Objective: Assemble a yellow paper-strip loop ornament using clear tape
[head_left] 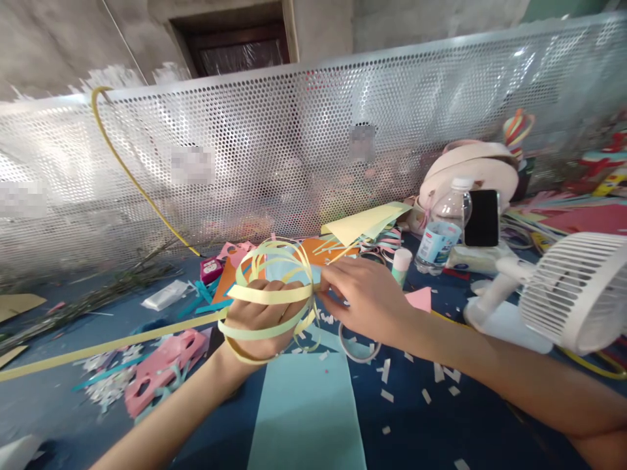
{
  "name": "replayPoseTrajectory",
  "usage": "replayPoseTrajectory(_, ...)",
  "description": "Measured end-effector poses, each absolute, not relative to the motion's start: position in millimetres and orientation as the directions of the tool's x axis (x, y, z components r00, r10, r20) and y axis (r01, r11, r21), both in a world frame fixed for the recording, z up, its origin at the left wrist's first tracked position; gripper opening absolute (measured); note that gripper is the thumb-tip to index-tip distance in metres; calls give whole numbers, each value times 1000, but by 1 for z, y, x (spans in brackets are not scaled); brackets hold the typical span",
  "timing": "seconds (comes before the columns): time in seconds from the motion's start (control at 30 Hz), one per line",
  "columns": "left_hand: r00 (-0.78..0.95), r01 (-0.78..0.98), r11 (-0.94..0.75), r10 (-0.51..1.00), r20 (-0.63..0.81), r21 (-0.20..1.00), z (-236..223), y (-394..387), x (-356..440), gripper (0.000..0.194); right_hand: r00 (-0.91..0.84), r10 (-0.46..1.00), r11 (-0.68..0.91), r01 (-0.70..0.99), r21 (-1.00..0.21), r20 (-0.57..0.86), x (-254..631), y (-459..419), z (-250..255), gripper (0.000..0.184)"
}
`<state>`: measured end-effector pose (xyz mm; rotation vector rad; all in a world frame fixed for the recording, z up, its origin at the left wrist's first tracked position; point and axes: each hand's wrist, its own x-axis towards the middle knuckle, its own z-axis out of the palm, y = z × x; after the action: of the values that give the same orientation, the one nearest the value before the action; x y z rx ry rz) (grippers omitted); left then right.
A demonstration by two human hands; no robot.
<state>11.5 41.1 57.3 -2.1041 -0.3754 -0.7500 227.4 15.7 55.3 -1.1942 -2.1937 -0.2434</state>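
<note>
A round ball of looped pale yellow and green paper strips stands up in front of me. My left hand is inside its loops, fingers curled, with strips crossing over the knuckles and wrist. At the ball's right side, where the strips come together, my right hand pinches the strips between thumb and fingers. Its exact grip is partly hidden. Below both hands lies a light blue paper sheet. A roll of tape rests on the table under my right hand.
On the right stand a white fan, a plastic bottle, a phone and a glue stick. Pink paper cut-outs and paper scraps lie left. A perforated metal barrier runs behind, with a yellow cable over it.
</note>
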Motion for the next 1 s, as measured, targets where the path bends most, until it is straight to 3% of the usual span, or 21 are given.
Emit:
replayPoseTrajectory(0.33,792,498,-591,12,611,-634,61,39,14,22,-400,673,528,849,-26,621,233,20,54,26)
replayPoseTrajectory(0.5,704,530,-642,-30,709,-554,64,40,15,20,-348,685,570,803,-172,640,239,20,61,25)
replayPoseTrajectory(0.6,649,564,-733,107,753,-382,64,44,14,5,-351,681,631,726,-272,642,243,19,68,14)
replayPoseTrajectory(0.67,589,569,-792,205,782,-222,62,48,13,9,-372,671,673,669,-317,641,245,20,72,8)
replayPoseTrajectory(0.8,433,573,-815,389,813,85,58,54,12,8,-398,651,731,559,-391,646,246,22,72,13)
replayPoseTrajectory(0.9,427,487,-819,526,735,303,59,53,12,9,-396,621,758,524,-389,677,245,24,68,15)
replayPoseTrajectory(1.0,458,402,-821,563,688,405,60,52,13,9,-391,574,783,520,-341,720,244,26,67,11)
